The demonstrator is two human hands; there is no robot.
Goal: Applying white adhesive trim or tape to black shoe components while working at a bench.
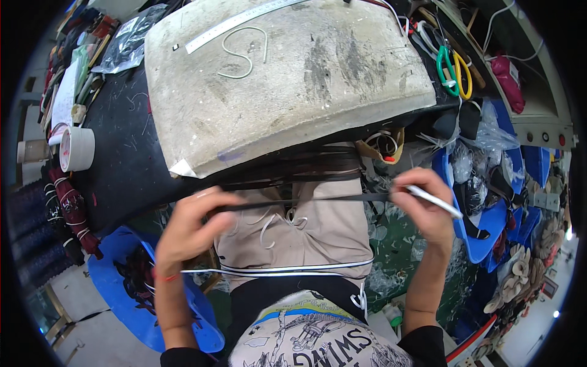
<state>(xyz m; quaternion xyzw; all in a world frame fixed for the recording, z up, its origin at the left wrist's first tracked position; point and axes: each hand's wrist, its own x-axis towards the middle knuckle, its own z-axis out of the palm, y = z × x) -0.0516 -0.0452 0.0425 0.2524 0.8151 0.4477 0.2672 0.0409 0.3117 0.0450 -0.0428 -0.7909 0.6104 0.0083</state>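
A narrow black strap (354, 197) runs nearly level above my lap, between both hands. Its left part is pinched in the fingers of my left hand (194, 225). At the other end, my right hand (427, 205) closes on the strap, and a slim white pen-like tool (437, 202) sticks out of the same grip, pointing down to the right. The tool's tip is too small to make out. More dark straps (330, 164) lie across my thighs at the table's edge. A thin white-and-dark band (287, 269) crosses my waist.
Ahead stands a worn pale slab (275, 92) on a black table, bearing a ruler (232, 25) and an S-shaped cord (251, 52). Scissors (448, 70) lie right, a tape roll (78, 148) left. Blue bins (113, 293) flank me, with bundled straps (72, 205) at the left edge.
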